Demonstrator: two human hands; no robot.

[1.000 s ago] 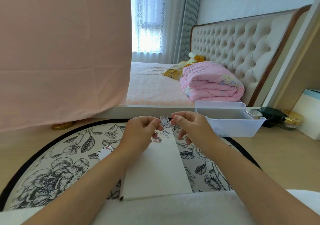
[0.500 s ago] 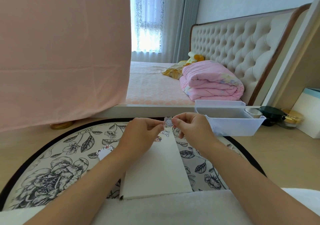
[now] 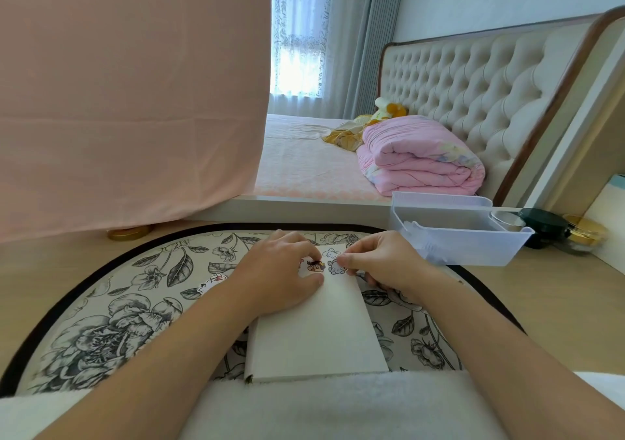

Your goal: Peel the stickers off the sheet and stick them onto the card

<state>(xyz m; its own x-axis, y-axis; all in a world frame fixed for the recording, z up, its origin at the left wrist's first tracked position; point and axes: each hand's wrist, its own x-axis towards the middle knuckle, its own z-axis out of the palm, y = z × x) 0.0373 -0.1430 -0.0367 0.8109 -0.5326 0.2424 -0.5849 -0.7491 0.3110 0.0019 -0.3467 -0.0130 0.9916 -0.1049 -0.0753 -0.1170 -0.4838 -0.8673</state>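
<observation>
Left hand [image 3: 280,270] presses the card [image 3: 314,338], fingers relaxed; fingers of right hand [image 3: 382,263] apparently pinch 1 sticker [image 3: 337,267].

White card [image 3: 314,334], black-and-white floral mat [image 3: 111,324], pink quilt [image 3: 419,159].

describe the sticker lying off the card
Find the round floral mat with the white card on it. Left of the left hand, a small white sticker with red marks lies on the mat itself; the other stickers sit at the card's far end.
</observation>
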